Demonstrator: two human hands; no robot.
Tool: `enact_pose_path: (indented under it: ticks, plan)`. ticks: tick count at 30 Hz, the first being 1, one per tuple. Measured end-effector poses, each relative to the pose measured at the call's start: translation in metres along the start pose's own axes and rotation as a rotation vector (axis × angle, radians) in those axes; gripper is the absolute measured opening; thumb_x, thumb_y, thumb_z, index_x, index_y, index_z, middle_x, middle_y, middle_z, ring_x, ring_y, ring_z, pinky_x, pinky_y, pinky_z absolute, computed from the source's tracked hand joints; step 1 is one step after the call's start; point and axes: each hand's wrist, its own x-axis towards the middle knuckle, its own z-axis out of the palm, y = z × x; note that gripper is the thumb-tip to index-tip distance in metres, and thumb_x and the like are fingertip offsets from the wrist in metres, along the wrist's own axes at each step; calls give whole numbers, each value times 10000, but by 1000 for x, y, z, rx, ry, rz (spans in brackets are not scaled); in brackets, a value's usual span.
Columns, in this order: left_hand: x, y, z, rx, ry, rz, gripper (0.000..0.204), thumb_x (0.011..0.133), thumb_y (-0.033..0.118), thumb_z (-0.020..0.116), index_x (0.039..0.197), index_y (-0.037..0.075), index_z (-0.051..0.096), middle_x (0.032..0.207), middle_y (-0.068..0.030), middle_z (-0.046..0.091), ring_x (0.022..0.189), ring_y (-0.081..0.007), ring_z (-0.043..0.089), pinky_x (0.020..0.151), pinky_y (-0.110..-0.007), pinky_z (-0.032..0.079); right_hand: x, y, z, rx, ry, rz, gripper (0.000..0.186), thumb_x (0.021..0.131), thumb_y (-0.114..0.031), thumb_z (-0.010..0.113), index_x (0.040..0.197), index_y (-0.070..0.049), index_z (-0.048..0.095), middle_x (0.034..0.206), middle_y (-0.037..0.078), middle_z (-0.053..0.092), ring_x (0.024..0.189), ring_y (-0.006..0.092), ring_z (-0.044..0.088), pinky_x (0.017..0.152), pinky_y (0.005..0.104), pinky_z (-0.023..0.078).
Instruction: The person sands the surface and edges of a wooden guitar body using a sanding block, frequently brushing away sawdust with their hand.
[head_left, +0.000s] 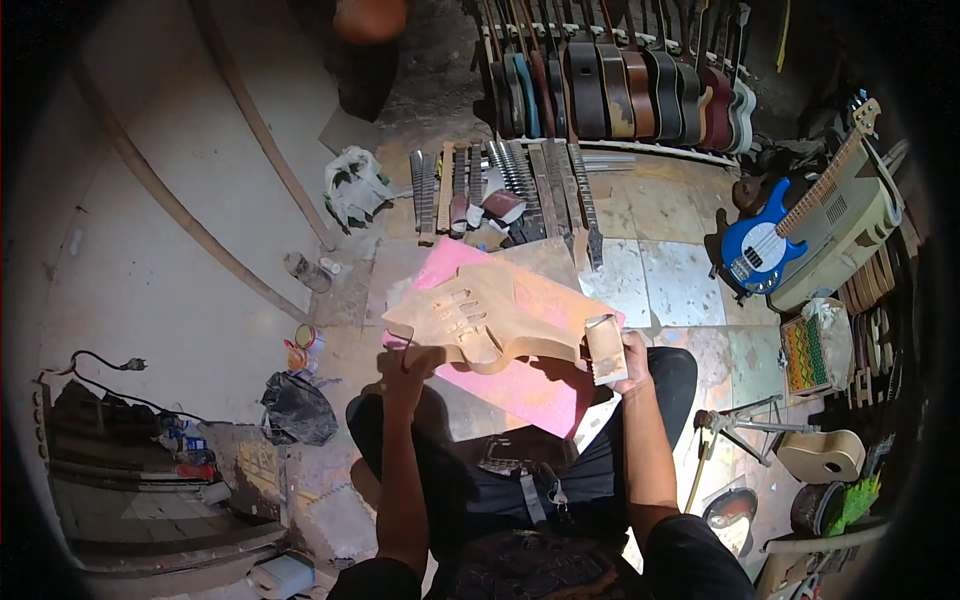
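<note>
An unpainted wooden electric guitar body [487, 313] with several routed cavities lies in front of me, above my lap. Beneath it spreads a pink sheet [535, 402], dusted pale on its right side. My left hand [412, 368] is closed on the body's near left edge, its fingers partly in shadow. In my right hand [634, 366] is a worn, tan, rectangular piece of sandpaper [605, 350] with a jagged lower edge. It is upright beside the right end of the body; whether the two touch I cannot tell.
Guitar necks [500, 180] and metal-looking strips lie on the floor ahead. Beyond them stands a rack of guitars [620, 90]. A blue bass guitar [765, 245] leans at the right, above a folded stand [740, 430]. Plastic bags [298, 408] and cans sit along the left wall.
</note>
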Motion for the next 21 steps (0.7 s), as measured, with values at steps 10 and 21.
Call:
enact_pose_path:
  ticks: [10, 21]
  plan:
    - [-14, -19, -14, -38, 23, 88, 414, 984, 323, 739, 1251, 8, 702, 1109, -111, 787, 991, -201, 764, 857, -334, 607, 11, 24, 10, 76, -42, 126, 696, 860, -382, 617, 1415, 36, 585, 1344, 258, 675, 1340, 561, 557, 1130, 623, 488]
    - [-2, -64, 17, 267, 297, 544, 532, 925, 174, 798, 1351, -69, 592, 1005, -153, 754, 975, -239, 721, 887, -348, 573, 13, 38, 28, 235, -63, 71, 671, 859, -445, 657, 1392, -37, 633, 1260, 233, 720, 1235, 479, 651, 1071, 592, 544]
